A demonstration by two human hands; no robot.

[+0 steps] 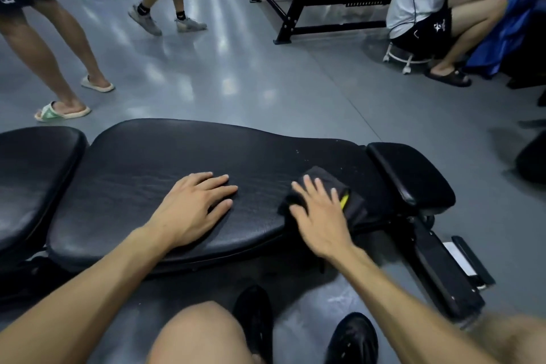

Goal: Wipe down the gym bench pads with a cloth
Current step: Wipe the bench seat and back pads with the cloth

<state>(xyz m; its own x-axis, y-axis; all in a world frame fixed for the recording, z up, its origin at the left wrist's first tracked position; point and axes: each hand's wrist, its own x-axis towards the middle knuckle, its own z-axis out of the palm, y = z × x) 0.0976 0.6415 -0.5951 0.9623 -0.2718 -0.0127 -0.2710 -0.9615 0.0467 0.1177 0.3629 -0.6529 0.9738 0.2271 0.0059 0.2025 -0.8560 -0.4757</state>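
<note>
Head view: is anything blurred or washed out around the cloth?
Head view: right hand is motion-smeared over the dark cloth; left hand on the long pad is sharper; overhead lights glare on the floor; edges bow from the wide lens.

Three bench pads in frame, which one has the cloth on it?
The long middle pad. The right hand presses the black cloth on its right end, the left hand lies flat mid-pad. The left pad and small right pad are bare.

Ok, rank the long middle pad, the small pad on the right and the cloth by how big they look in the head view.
1. Long middle pad, by far.
2. Small right pad.
3. Cloth, partly under the right hand, so its rank against the small pad is unsure.
</note>
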